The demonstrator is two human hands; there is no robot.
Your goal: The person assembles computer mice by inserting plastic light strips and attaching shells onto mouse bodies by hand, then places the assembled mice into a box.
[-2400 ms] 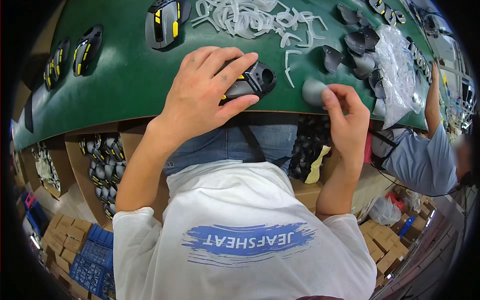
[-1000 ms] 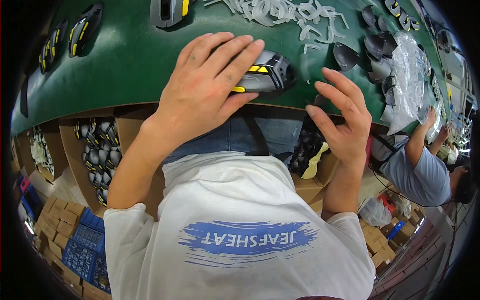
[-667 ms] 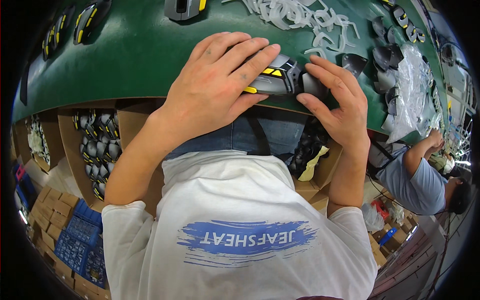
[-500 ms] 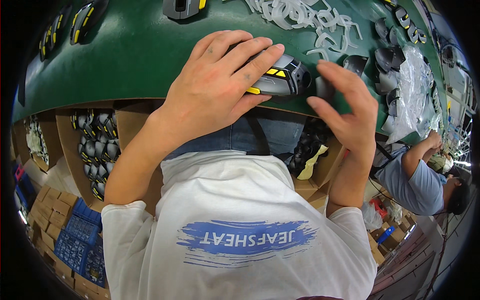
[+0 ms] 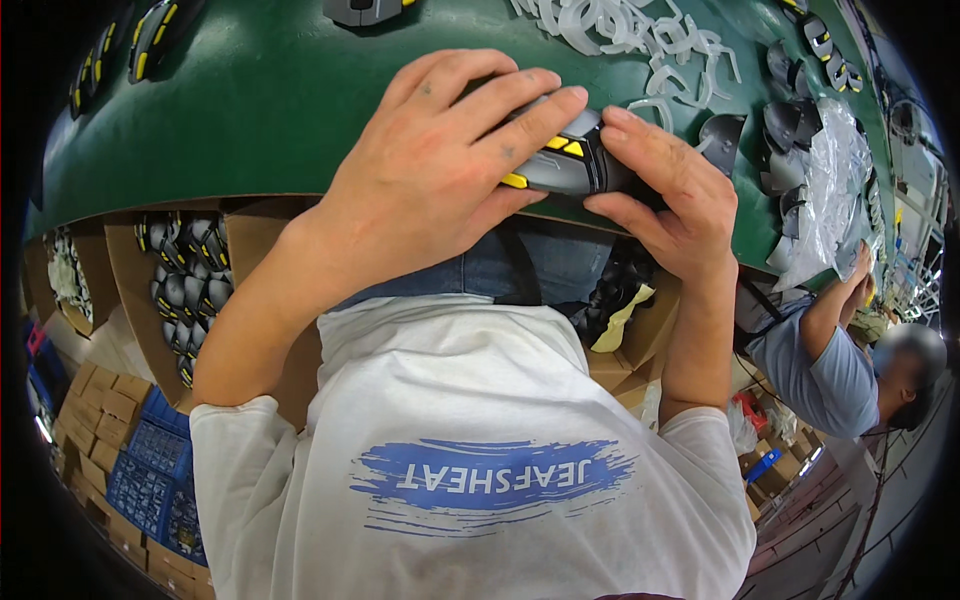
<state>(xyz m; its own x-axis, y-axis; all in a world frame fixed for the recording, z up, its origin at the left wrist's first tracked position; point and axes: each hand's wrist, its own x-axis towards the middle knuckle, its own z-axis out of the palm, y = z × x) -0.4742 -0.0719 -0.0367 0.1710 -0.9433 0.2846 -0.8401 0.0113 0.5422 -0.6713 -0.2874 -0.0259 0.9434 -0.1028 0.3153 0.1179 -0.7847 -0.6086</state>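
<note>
Bright, even light here, the white shirt (image 5: 430, 370) glowing, shadow pooling in the cardboard box (image 5: 657, 335) below! Glints flash off the clear plastic bag (image 5: 826, 195); left hand (image 5: 440, 150) and right hand (image 5: 680, 185) crisp, a co-worker's head (image 5: 908, 362) blurred, the green table (image 5: 240, 130) bowing toward black fisheye corners.

Shell (image 5: 560, 177) under left hand (image 5: 450, 145); strips (image 5: 605, 30) behind it on table (image 5: 260, 130); bag (image 5: 825, 195) farther right; carton (image 5: 130, 290) below, left
</note>
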